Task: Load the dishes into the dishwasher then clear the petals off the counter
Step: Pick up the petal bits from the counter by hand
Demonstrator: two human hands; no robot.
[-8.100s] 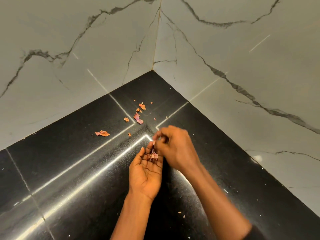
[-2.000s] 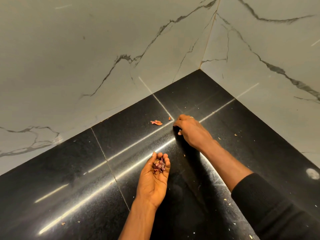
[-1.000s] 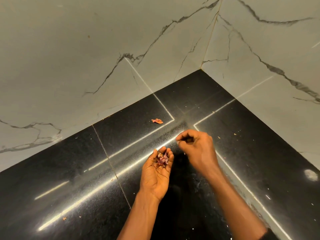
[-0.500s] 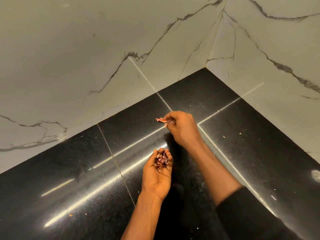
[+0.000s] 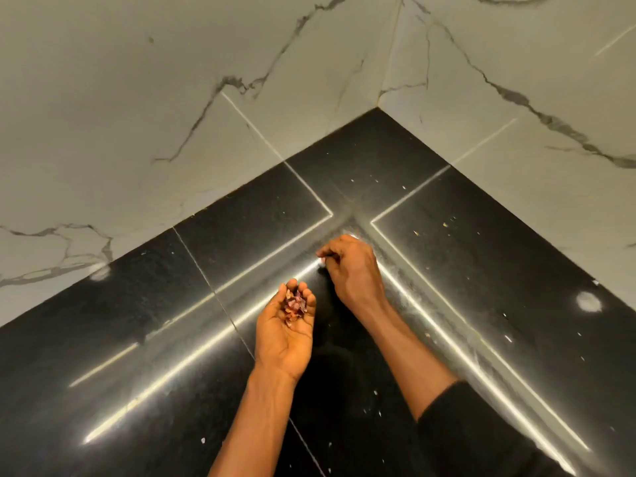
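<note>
My left hand (image 5: 287,333) lies palm up over the black counter (image 5: 241,222), its fingers curled up round a small heap of reddish petals (image 5: 295,305). My right hand (image 5: 352,266) hovers just beyond it, knuckles up, with fingertips pinched together near the light streak on the counter. What it pinches is hidden by the fingers. No large petal lies on the counter in view.
The counter runs into a corner between two grey marble-look walls (image 5: 172,98). Tiny pale crumbs (image 5: 447,224) are scattered on the counter to the right of the corner, and more specks (image 5: 375,394) lie near my right forearm. No dishes or dishwasher are in view.
The orange petal that lay on the counter left of the seam is gone. My right hand reached it, then drew back toward my cupped left hand.
</note>
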